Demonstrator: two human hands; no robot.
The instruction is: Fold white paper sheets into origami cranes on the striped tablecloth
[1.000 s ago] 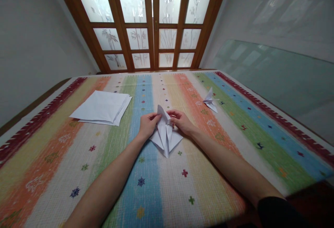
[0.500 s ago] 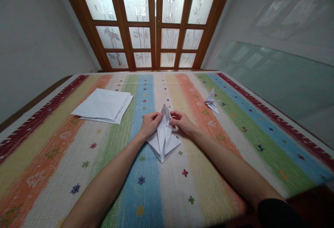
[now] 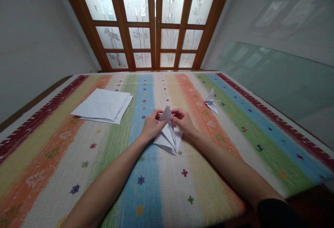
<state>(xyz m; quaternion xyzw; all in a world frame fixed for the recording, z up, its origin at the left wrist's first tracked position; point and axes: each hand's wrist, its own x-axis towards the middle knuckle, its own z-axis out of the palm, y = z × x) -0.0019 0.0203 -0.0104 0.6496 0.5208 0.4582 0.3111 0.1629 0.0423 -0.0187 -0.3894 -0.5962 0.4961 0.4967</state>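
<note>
A partly folded sheet of white paper (image 3: 169,138) is between my hands near the middle of the table. Its narrow tip points away from me, and its wider layered end faces me. My left hand (image 3: 152,123) pinches the left side close to the tip, thumb on top. From the other side my right hand (image 3: 182,121) grips the same paper, its thumb near the upper folds. Fingers of both hands curl behind the paper and are partly hidden.
A stack of white paper sheets (image 3: 103,104) lies at the left. To the right rests a folded paper crane (image 3: 212,103). A striped cloth (image 3: 125,186) covers the table. Wooden doors with glass panes (image 3: 156,26) stand beyond the far edge.
The folded paper has turned, its near point swinging to the right and slightly away from me. My left thumb has moved lower on it, and both hands have closed in around the tip.
</note>
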